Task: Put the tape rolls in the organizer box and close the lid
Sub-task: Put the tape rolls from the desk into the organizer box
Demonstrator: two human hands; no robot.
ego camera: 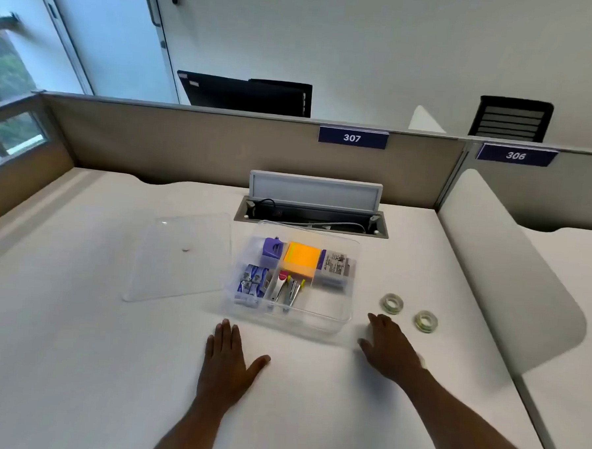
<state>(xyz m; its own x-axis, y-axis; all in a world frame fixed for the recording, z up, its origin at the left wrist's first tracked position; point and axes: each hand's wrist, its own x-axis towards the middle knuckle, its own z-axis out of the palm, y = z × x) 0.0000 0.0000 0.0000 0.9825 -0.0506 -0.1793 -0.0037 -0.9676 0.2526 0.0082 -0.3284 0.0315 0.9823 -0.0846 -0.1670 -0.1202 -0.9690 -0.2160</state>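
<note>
A clear organizer box (337, 324) stands open in the middle of the white desk, holding sticky notes, clips and staple packs; its front right compartment looks bare. The clear lid (179, 256) lies flat to its left. Two small tape rolls lie right of the box: one nearer it (392, 303), one further right (426, 321). My left hand (227, 359) rests flat on the desk in front of the box, fingers apart. My right hand (385, 349) is flat and empty, fingertips just short of the nearer roll.
An open cable hatch (312, 211) with wires sits behind the box. A beige partition (223, 145) bounds the desk at the back, and a white rounded divider (505, 269) stands on the right.
</note>
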